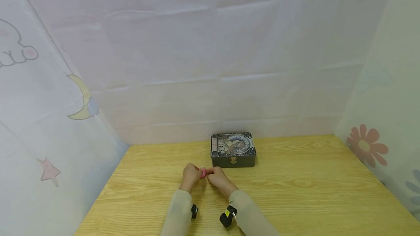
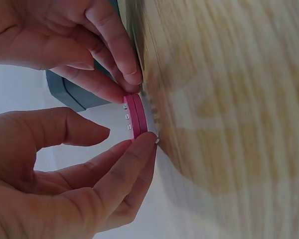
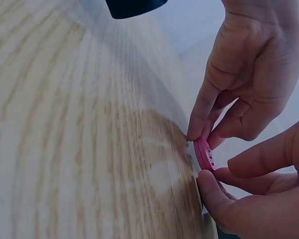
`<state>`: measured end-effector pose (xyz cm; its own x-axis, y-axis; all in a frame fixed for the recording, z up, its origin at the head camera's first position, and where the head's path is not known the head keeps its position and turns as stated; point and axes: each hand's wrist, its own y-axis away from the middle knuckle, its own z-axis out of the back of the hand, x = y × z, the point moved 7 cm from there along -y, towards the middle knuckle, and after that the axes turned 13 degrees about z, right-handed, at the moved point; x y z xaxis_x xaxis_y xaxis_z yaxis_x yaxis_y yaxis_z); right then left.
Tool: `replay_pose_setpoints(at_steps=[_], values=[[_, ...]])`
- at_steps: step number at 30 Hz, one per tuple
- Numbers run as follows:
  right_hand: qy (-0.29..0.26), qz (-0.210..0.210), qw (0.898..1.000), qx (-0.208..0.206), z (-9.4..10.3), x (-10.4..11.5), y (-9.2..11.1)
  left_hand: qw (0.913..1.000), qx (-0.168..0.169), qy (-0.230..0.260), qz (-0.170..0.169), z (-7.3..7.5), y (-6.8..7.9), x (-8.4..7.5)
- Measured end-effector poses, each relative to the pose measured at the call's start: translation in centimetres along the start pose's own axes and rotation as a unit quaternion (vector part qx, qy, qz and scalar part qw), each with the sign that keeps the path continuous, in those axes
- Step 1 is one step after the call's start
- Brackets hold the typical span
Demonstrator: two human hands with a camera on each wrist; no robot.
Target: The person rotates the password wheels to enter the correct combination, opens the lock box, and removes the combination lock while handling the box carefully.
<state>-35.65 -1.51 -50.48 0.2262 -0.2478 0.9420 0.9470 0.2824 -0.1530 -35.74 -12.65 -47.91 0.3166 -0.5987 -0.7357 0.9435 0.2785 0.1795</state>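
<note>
A small pink combination padlock is held between both hands just in front of a dark box. Three small white dial marks show along its body in the left wrist view. My left hand grips one end of the padlock with its fingertips. At the opposite end, my right hand pinches it, fingers bent, as the right wrist view of that hand also shows. The padlock stands on edge, close over the wooden table. Fingers partly cover its ends.
The dark box has an illustrated lid and a brass-coloured clasp on its front. It stands on the wooden table near the back cloth. Printed cloths also hang at both sides. A black wrist camera sits by the right sleeve.
</note>
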Motion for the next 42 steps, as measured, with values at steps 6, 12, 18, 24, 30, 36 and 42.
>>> replay_pose_setpoints(at_steps=[6, 12, 18, 24, 30, 36, 42], values=[[0.011, -0.008, 1.0, -0.001, 0.0, -0.1, -0.1, 0.9999, 0.001, -0.011, 0.004, -0.1, 0.1, -0.2], [0.021, -0.022, 1.0, 0.0, -0.1, -0.2, -0.1, 0.9997, -0.003, -0.022, -0.001, -0.3, 0.3, -0.4], [0.014, -0.022, 1.0, 0.001, -0.2, -0.1, 0.0, 0.9998, -0.007, -0.016, -0.012, -0.3, 0.2, -0.4], [0.001, -0.014, 1.0, 0.01, -0.3, -0.1, -0.2, 0.9998, -0.003, -0.015, -0.013, -0.5, 0.0, -0.3], [-0.001, -0.001, 1.0, 0.015, -0.1, 0.2, -0.1, 0.9995, -0.005, -0.023, -0.019, -0.7, -0.1, -0.4], [0.001, 0.046, 0.999, -0.004, -0.7, -5.2, -2.7, 0.9995, -0.001, -0.015, -0.028, -0.7, -0.1, -0.7], [0.026, 0.037, 0.999, -0.021, 0.3, -3.2, -1.5, 0.9988, -0.015, -0.038, -0.027, -0.7, 0.4, -0.8]])
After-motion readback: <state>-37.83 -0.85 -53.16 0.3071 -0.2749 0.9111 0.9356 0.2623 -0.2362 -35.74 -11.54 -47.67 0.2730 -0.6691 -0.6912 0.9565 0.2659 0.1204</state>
